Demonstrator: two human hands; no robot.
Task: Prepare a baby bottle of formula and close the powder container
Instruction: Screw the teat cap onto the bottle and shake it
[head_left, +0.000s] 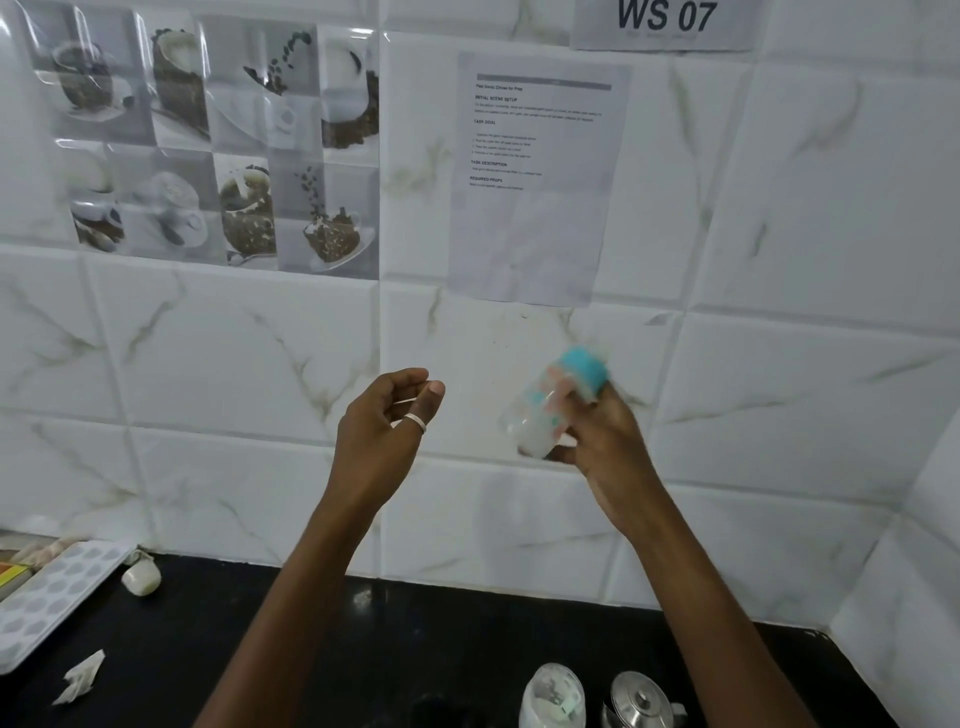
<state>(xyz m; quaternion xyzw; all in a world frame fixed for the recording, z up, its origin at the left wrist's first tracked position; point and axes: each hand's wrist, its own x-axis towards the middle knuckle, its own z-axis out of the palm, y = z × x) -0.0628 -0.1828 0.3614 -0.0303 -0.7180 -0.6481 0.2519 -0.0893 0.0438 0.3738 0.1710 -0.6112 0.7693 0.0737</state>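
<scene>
Baby bottle (550, 410) is held up in the air before the white tiled wall (779, 364), well above the black table (311, 649). It is motion-blurred and tilted, its teal cap (584, 371) up and to the right, with white contents at its lower end. The right hand (602, 441) grips it, fingers (563, 454) wrapped round its body. The left hand (379, 431) is raised just beside it, apart from the bottle, its fingers (410, 376) loosely curled and holding nothing; a ring (415, 422) shows on one of them.

At the near edge of the table, below the right forearm, stands a clear powder container (553, 696) with white powder inside; whether it is lidded cannot be told. Just beside it on the right is a steel pot (641, 701) with a knobbed lid. At the left edge lies a dimpled white tray (52, 597), with a small white object (141, 578) near its far corner and a crumpled scrap of paper (80, 678) nearer. A printed sheet (535, 182) is on the wall.
</scene>
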